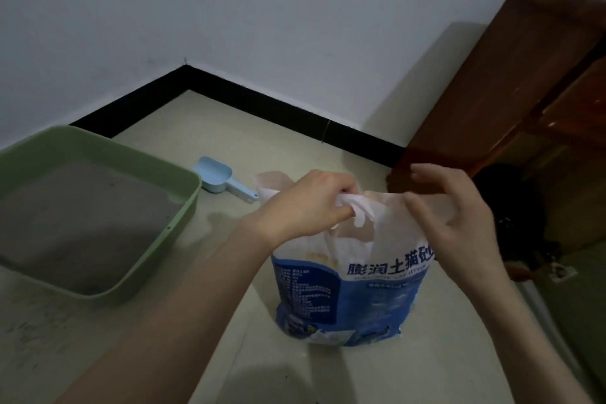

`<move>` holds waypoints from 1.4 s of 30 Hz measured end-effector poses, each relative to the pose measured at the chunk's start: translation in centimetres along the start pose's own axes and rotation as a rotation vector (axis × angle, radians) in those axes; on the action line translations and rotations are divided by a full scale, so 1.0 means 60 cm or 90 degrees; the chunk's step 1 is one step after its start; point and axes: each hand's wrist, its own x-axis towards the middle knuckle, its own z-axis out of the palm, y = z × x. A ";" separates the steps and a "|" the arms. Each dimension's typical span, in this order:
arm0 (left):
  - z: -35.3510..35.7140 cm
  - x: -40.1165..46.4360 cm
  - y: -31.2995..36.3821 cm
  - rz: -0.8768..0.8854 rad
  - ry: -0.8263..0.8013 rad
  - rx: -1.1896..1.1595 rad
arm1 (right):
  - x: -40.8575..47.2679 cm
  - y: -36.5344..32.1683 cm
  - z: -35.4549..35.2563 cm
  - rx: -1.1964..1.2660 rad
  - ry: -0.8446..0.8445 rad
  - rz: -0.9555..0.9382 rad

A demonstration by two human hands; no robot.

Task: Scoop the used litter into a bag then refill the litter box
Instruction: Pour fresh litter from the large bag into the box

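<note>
Litter bag: a blue-and-white litter bag [352, 275] stands upright on the pale floor [328, 371], pretty much centre of the view, with Chinese lettering across the front and a cut-out handle near the top.

Left hand: the left hand [311, 203] is bunched up around the white top edge of the bag — fingers curled tight, pinching the crumpled plastic right at the handle cut-out.

Right hand: the right hand [459, 207] is at the bag's upper right corner, fingers spread and loosely bent, not closed on anything. The thumb looks to be touching or just brushing the top edge, hard to say for sure.

Litter box: a green litter box [183, 207] sits on the floor to the left of the bag, clearly apart from it, with grey litter [75, 223] lying flat inside.

Scoop: a light blue scoop [218, 179] lies on the floor between the box and the bag — bowl toward the box, handle pointing at the bag.

Around: a brown wooden cabinet [511, 92] stands at the right against the white wall [229, 10], a black baseboard [262, 102] runs along the corner, and a dark shape [511, 223] sits low beside the cabinet, too dim to identify.
</note>
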 end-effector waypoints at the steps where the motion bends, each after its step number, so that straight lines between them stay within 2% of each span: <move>1: 0.002 0.004 0.001 0.001 0.000 0.013 | 0.004 -0.007 0.000 -0.119 -0.083 -0.056; 3: 0.004 0.009 -0.002 0.002 -0.001 0.037 | 0.012 -0.014 0.007 -0.299 -0.255 -0.102; 4: 0.004 0.009 -0.004 0.005 -0.004 0.045 | 0.018 -0.014 0.016 -0.336 -0.314 -0.097; 6: 0.005 0.005 -0.006 0.016 -0.012 0.056 | 0.035 -0.013 0.034 -0.361 -0.372 -0.076; 10: 0.011 -0.002 -0.004 0.018 0.013 0.173 | 0.059 -0.027 0.043 -0.367 -0.532 -0.076; 14: 0.019 -0.009 0.027 -0.001 0.129 0.293 | 0.085 -0.033 0.002 -0.224 -0.696 0.051; 16: 0.027 -0.025 0.044 -0.064 0.142 0.271 | 0.093 -0.041 -0.007 -0.205 -0.759 0.055; 19: 0.033 -0.051 0.067 -0.140 0.098 0.231 | 0.080 -0.053 0.005 -0.273 -0.874 0.047; 22: 0.024 -0.068 0.090 -0.175 0.091 0.215 | 0.094 -0.069 -0.011 -0.207 -0.917 0.110; 25: 0.030 -0.092 0.106 -0.211 0.155 0.157 | 0.128 -0.074 -0.039 -0.061 -0.979 0.201; 27: 0.042 -0.105 0.117 -0.307 0.197 0.061 | 0.137 -0.058 -0.040 0.007 -0.912 0.312; 29: 0.050 -0.108 0.137 -0.442 0.235 -0.098 | 0.138 -0.029 -0.024 -0.024 -0.765 0.351; 30: 0.053 -0.104 0.150 -0.496 0.243 -0.178 | 0.138 -0.014 -0.013 -0.127 -0.726 0.285; 32: 0.062 -0.089 0.177 -0.549 0.228 -0.298 | 0.139 -0.001 0.009 -0.390 -0.739 0.029; 33: 0.065 -0.080 0.188 -0.559 0.227 -0.339 | 0.138 0.000 0.020 -0.459 -0.755 -0.087; 35: 0.070 -0.058 0.202 -0.610 0.278 -0.401 | 0.138 -0.003 0.040 -0.492 -0.779 -0.174; 39: 0.074 -0.028 0.208 -0.839 0.412 -0.517 | 0.128 0.010 0.067 -0.400 -0.914 -0.064; 41: 0.076 -0.020 0.210 -0.940 0.467 -0.600 | 0.123 0.003 0.075 -0.263 -0.946 0.039; 42: 0.077 -0.017 0.207 -0.980 0.508 -0.670 | 0.123 -0.009 0.073 -0.180 -0.958 0.133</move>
